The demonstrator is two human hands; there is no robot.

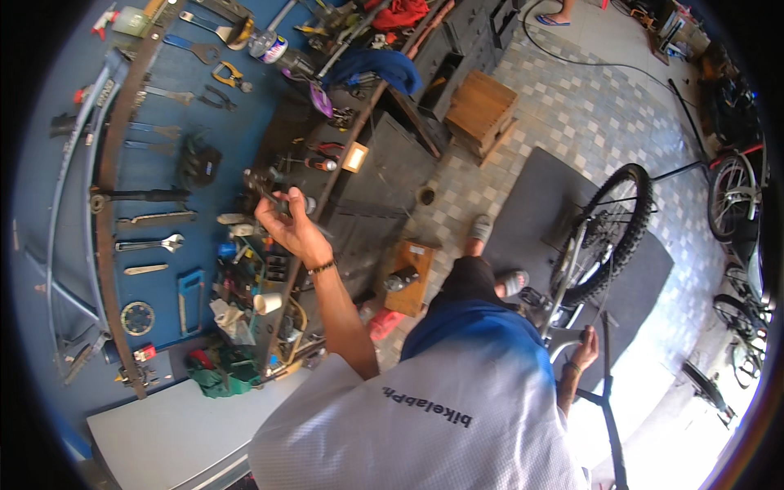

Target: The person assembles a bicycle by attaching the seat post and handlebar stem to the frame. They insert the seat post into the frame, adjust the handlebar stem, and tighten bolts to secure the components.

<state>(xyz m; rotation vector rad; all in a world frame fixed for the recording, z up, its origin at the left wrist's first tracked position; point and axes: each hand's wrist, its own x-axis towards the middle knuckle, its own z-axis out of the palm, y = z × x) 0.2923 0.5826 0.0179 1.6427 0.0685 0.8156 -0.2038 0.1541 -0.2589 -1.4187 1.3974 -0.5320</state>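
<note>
My left hand [298, 233] is raised over the cluttered workbench, thumb up and fingers curled. A dark slender tool [268, 189] shows at its fingertips; its exact kind cannot be made out. Lower right, my right hand [585, 351] is closed on the grey frame [563, 336] of a bicycle, fingers partly hidden. The bicycle's knobby wheel [637, 237] points away from me, above a dark mat [523, 200]. Beside the frame rises a dark stand pole [608, 392].
Wrenches, pliers and an adjustable wrench [151, 243] hang on the blue tool board [167, 302] at left. Screwdrivers and bottles crowd the bench. A wooden box [482, 106] and a smaller wooden stool [412, 273] stand on the tiled floor. More bicycles [739, 318] line the right side.
</note>
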